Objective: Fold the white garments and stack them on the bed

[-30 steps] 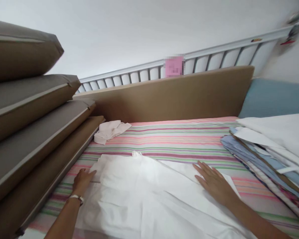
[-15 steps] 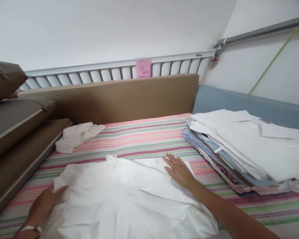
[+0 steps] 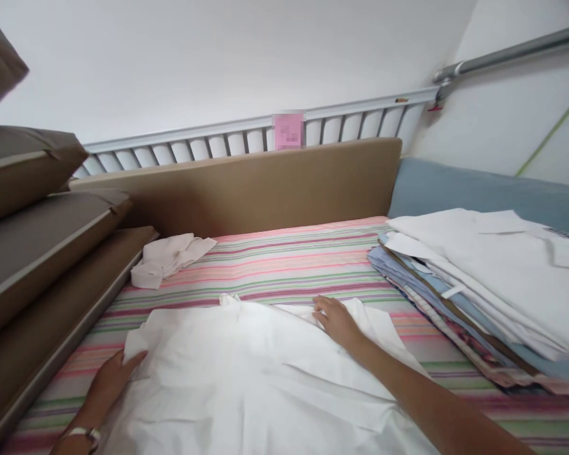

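A white garment [image 3: 246,373] lies spread on the striped sheet [image 3: 294,259] of a bed. My left hand [image 3: 111,379] rests at the garment's left edge, fingers closed on a fold of the cloth. My right hand [image 3: 336,319] lies on the garment's upper right part, fingers curled and pinching the fabric near its top edge. A watch strap shows on my left wrist.
A pile of folded shirts and cloths [image 3: 483,291] sits at the right. A small crumpled white cloth [image 3: 168,256] lies at the back left. Stacked brown cushions [image 3: 38,253] line the left side. A brown headboard [image 3: 246,186] and a blue cushion [image 3: 478,189] stand behind.
My right hand has slid left along the garment's top edge and its fingers have curled from flat to pinching. My left hand has shifted down along the left edge.
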A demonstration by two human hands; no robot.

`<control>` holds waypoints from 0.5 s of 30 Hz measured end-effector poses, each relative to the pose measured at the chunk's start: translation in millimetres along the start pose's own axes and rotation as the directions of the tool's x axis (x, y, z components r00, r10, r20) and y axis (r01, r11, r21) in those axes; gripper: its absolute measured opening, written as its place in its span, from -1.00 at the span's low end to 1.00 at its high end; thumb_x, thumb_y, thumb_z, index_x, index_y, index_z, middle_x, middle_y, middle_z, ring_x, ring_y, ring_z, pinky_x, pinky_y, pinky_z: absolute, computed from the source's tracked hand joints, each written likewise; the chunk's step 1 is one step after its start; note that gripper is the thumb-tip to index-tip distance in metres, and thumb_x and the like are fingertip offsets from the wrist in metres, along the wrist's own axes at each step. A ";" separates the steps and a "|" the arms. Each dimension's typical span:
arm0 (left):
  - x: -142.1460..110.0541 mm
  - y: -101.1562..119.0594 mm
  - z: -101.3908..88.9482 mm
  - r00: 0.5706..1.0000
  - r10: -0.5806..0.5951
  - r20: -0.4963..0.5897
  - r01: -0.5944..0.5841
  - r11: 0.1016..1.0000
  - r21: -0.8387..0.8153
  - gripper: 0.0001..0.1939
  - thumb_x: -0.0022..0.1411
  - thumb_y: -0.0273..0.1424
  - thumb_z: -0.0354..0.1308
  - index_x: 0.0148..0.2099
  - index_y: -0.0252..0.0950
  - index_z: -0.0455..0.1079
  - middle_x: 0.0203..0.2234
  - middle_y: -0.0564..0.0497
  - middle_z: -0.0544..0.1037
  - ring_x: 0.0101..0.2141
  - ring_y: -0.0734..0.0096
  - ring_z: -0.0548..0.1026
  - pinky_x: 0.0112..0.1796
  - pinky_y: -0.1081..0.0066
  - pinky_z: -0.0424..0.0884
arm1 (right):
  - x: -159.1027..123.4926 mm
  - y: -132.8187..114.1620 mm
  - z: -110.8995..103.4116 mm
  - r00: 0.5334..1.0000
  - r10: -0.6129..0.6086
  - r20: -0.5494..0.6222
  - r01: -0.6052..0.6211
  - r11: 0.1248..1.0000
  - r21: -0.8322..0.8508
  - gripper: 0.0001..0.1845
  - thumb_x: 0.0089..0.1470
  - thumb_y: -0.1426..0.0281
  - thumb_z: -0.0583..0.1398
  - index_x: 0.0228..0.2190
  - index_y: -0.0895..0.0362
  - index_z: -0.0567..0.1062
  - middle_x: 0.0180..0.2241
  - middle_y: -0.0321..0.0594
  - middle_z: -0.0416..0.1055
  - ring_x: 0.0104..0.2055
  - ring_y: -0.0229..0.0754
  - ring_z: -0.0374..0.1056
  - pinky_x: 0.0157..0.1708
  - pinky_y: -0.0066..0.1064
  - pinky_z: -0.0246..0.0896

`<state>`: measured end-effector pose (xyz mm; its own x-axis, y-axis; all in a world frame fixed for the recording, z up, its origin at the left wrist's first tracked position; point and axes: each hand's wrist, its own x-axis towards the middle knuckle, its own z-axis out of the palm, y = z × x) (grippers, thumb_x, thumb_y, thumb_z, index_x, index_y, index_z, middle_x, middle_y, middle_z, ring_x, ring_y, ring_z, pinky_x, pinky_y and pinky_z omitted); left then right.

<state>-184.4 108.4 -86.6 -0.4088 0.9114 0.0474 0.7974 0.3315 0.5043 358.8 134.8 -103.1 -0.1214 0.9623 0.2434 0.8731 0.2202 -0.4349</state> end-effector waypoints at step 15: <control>-8.9 3.1 -12.5 0.986 0.146 0.081 -0.157 0.977 0.147 -0.62 0.10 -0.05 -0.07 -0.23 -0.22 0.33 -0.21 -0.12 0.57 -0.13 0.11 0.49 -0.10 0.31 0.34 | -67.5 -81.4 -29.1 1.000 0.000 0.024 -0.010 0.912 0.409 -0.72 0.09 0.33 0.04 -0.16 0.03 0.44 0.13 -0.15 0.23 0.17 -0.10 0.13 0.15 -0.14 0.02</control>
<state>-183.9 98.2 -74.7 -0.2507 0.9668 0.0500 0.9082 0.2169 0.3580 309.6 47.3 -58.9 -0.1325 0.9660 0.2220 0.6046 0.2563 -0.7541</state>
